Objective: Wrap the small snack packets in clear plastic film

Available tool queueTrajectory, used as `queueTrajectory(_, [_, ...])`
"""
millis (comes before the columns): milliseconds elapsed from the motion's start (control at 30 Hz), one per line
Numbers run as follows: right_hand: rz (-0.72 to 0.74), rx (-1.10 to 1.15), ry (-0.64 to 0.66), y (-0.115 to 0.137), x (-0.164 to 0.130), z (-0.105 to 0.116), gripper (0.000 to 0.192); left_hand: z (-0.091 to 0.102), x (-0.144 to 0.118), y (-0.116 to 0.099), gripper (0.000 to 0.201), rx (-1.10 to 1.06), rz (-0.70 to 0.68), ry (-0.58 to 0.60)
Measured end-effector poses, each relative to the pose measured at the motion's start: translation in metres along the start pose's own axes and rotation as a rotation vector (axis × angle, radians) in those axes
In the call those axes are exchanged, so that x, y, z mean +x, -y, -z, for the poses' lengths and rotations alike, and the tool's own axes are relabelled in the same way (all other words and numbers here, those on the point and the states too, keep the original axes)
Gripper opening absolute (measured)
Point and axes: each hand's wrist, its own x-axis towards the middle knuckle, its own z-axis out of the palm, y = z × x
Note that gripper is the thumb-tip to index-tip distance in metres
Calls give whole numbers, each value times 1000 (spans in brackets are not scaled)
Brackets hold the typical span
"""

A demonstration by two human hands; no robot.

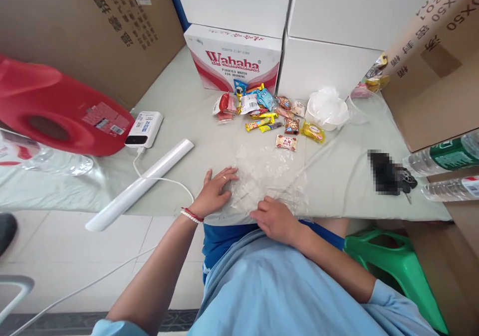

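A clear plastic bag [262,171] lies flat and crinkled on the cloth-covered table in front of me. My left hand [215,191] rests at the bag's left edge, fingers stretched out, wearing a ring and a beaded bracelet. Curled over the bag's near edge, my right hand [275,219] has its fingers closed on the plastic. Just beyond the bag is a small wrapped candy [286,142]. Behind it sits a loose pile of packaged snacks [258,101], with a yellow packet [313,131] to its right.
A white Wahaba-style carton marked Wahaha [235,59] stands behind the snacks. At left are a red jug [71,111], a white device [145,129] with a cable, and a long white bar [142,184]. Rightward are a white bowl [325,116], bottles [449,154] and a green stool [396,266].
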Motion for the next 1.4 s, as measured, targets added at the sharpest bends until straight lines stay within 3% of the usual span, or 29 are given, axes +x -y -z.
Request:
queueTrajectory(100, [45,-69,49,6,-2,-9,25,7,-1,5,59,-32,12,-56])
queueTrajectory(167, [24,-99,49,7,2,-9,33,14,-2,-2,51,-33,18,-204])
queueTrajectory(267, [3,-117,51,7,12,-3,47,22,-4,-32,30,22,54,-550])
queueTrajectory(333, [7,-114,75,9,20,0,48,22,-1,-61,26,-8,4,-635])
queueTrajectory(367, [-1,-111,89,11,24,1,44,19,2,-74,28,-74,-58,-580])
queueTrajectory(433, [-45,-109,122,14,30,2,33,8,11,-93,34,-177,-197,-346])
queueTrajectory(500, [-90,-99,143,17,33,3,26,-8,22,-96,34,-145,-220,-234])
queueTrajectory(667, [-42,24,123,15,26,12,37,-38,27,-55,38,45,-28,-320])
queueTrajectory(833, [-100,542,-24,-5,3,29,37,-38,2,-28,50,211,-23,-281])
queueTrajectory(1000, [-179,687,1,-40,-4,84,30,-29,-15,-19,65,315,-121,-177])
queueTrajectory(1067, [-231,550,-74,-62,15,110,29,-26,-18,-16,65,320,-171,-144])
queueTrajectory(1133, [-229,261,-167,-89,51,130,26,-25,-18,-14,65,321,-198,-123])
queueTrajectory(1233, [-269,-93,-206,-129,120,140,33,-24,-17,-14,65,330,-216,-108])
queueTrajectory(1333, [-293,-273,-118,-154,177,137,46,-25,-17,-14,63,344,-220,-107])
queueTrajectory(1400, [-306,-343,-13,-161,198,135,48,-25,-18,-15,62,345,-214,-113])
